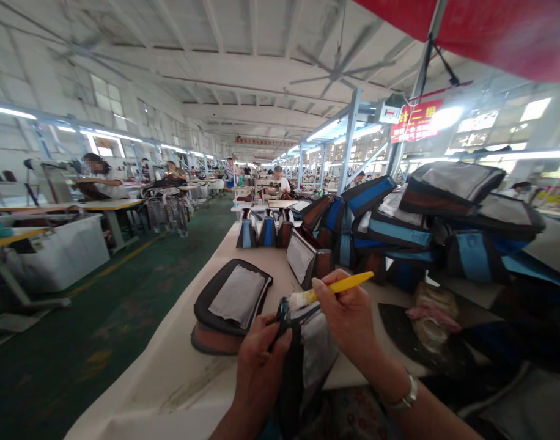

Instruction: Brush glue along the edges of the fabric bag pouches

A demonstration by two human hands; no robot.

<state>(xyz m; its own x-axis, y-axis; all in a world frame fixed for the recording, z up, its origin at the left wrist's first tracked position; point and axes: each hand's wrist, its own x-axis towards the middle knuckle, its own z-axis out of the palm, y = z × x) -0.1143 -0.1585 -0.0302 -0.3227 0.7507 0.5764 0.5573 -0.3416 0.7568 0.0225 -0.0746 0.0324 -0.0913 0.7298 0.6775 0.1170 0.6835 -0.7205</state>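
My right hand grips a paintbrush by its yellow handle. Its pale bristles touch the top edge of a dark fabric bag piece with a grey-white patch on its side. My left hand pinches that same piece near the edge, just left of the bristles. To the left on the table lies a stack of black and brown bag pieces with a whitish panel on top. Beyond my hands stands a brown-and-black piece with a pale face.
A large heap of bag pieces in black, blue and brown fills the table's right side. Small upright pieces line the far edge of the table. A dirty container with pink cloth sits at right. Workers and sewing tables stand beyond the aisle.
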